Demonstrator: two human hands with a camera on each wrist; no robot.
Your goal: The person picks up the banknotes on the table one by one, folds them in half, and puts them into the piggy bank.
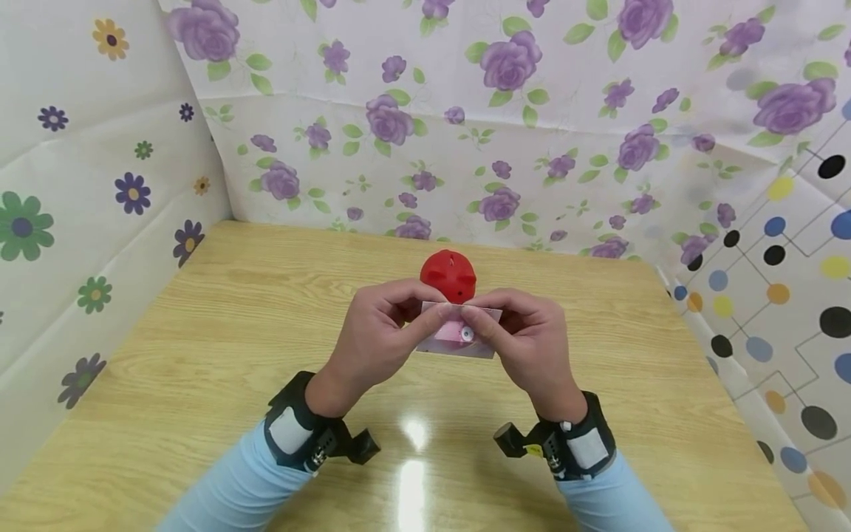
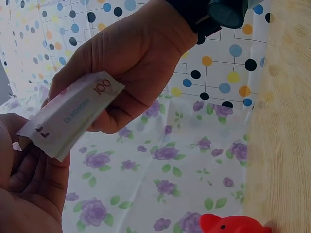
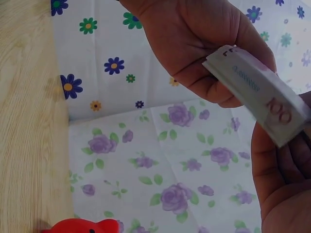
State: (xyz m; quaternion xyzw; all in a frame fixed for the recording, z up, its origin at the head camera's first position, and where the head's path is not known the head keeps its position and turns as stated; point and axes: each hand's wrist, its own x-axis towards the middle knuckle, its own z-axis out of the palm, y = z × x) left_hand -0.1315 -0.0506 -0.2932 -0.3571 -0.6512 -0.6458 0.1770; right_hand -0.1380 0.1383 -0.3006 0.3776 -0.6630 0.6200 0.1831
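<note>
A folded banknote (image 1: 444, 341) with pinkish printing is held between both hands, above the table. My left hand (image 1: 375, 332) pinches its left part between thumb and fingers. The right part is gripped the same way by my right hand (image 1: 535, 336), and the two thumbs lie close together on the note. In the left wrist view the folded note (image 2: 73, 115) shows the number 100. Layered edges of the paper (image 3: 255, 92) appear in the right wrist view. Just beyond the hands stands a red piggy bank (image 1: 448, 270) with a slot on top.
The wooden table (image 1: 266, 295) reaches back to a hanging cloth (image 1: 465, 148) with purple roses. Flowered cloth (image 1: 100, 185) hangs on the left and dotted cloth (image 1: 784, 295) on the right. Each wrist wears a black strap with a small camera.
</note>
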